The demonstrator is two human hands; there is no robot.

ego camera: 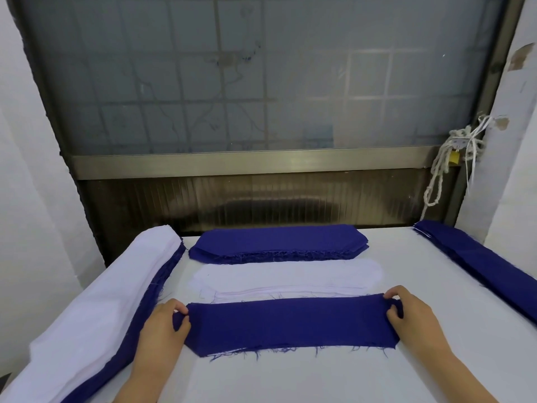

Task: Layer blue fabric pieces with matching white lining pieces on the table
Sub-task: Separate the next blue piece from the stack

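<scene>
While the left hand (164, 324) pinched one end of a blue fabric piece (290, 324) and the right hand (412, 312) pinched the other, the piece lay flat on the white desk (319, 376). A white lining stack (286, 279) sat just behind it, with a blue stack (279, 241) farther back.

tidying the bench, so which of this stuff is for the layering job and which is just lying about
In the job: frayed blue fabric strip held by left hand and right hand; flat white lining stack behind it; blue fabric stack beyond.
Lying about: knotted white rope; small yellow padlock; frosted window.
</scene>
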